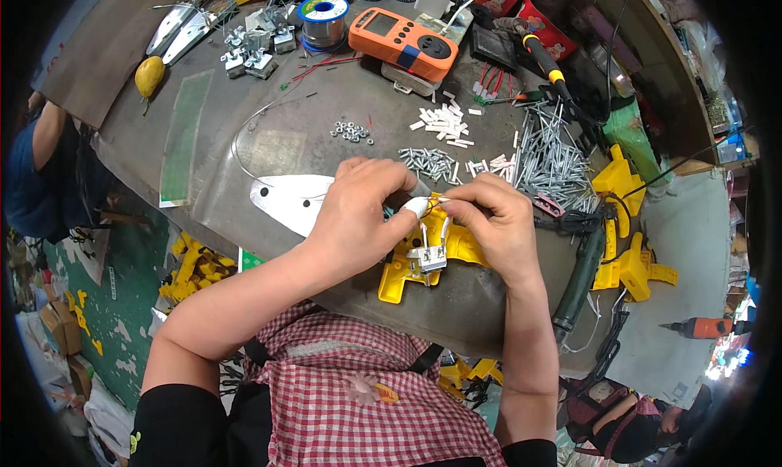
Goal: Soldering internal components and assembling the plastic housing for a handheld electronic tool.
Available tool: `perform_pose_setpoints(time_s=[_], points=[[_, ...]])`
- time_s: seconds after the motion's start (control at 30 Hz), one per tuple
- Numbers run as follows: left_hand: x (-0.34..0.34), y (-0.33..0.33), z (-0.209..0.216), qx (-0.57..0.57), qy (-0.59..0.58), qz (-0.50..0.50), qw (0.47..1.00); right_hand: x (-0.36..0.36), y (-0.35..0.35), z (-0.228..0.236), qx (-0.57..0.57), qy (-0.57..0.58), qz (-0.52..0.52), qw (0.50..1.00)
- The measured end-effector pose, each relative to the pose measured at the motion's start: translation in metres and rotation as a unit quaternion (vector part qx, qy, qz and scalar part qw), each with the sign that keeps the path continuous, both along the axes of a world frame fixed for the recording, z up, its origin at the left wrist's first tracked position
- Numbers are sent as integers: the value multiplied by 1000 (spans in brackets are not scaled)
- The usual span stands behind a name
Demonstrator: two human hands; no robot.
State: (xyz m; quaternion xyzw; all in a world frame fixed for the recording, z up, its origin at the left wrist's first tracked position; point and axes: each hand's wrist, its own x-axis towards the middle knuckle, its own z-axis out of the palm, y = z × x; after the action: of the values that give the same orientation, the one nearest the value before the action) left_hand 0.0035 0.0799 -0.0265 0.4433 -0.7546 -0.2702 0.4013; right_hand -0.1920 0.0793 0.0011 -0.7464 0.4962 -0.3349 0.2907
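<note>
My left hand (358, 210) and my right hand (495, 223) meet over the middle of the bench's near edge. Both are closed, fingertips pinching thin dark wires (433, 206) between them. A white covering wraps the tip of my left thumb. Just below the fingers, a small boxy metal part (428, 259) with white-sleeved leads rests against a yellow plastic housing (395, 281). Partly under my left hand lies a white pointed plate (285, 204) with dark holes. My fingers hide some of the wires and part of the housing.
Beyond my hands lie screws (428, 163), white sleeves (444, 123), nuts (352, 131) and long metal pins (554, 157). An orange meter (403, 43) and solder spool (323, 23) stand farther back. A soldering iron (544, 60) is at right. Other people are at both sides.
</note>
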Motion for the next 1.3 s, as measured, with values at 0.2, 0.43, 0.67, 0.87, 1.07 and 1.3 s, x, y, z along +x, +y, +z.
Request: perform_pose_setpoints(time_s=[0.2, 0.43, 0.67, 0.87, 1.07, 1.3], points=[[1, 1, 0, -22, 6, 9, 1000, 6, 0, 0, -34, 22, 5, 999], [-1, 1, 1, 36, 23, 8, 999, 5, 3, 0, -62, 52, 18, 997], [-5, 3, -6, -50, 38, 10, 998, 5, 5, -3, -74, 32, -32, 996], [-2, 1, -5, -150, -36, -8, 988, 4, 4, -6, -28, 7, -25, 999], [11, -8, 4, -136, -67, -43, 988, 7, 3, -6, -31, 17, 0, 999], [24, -1, 14, 31, 26, -187, 982, -4, 36, -5, -116, 45, -57, 991]])
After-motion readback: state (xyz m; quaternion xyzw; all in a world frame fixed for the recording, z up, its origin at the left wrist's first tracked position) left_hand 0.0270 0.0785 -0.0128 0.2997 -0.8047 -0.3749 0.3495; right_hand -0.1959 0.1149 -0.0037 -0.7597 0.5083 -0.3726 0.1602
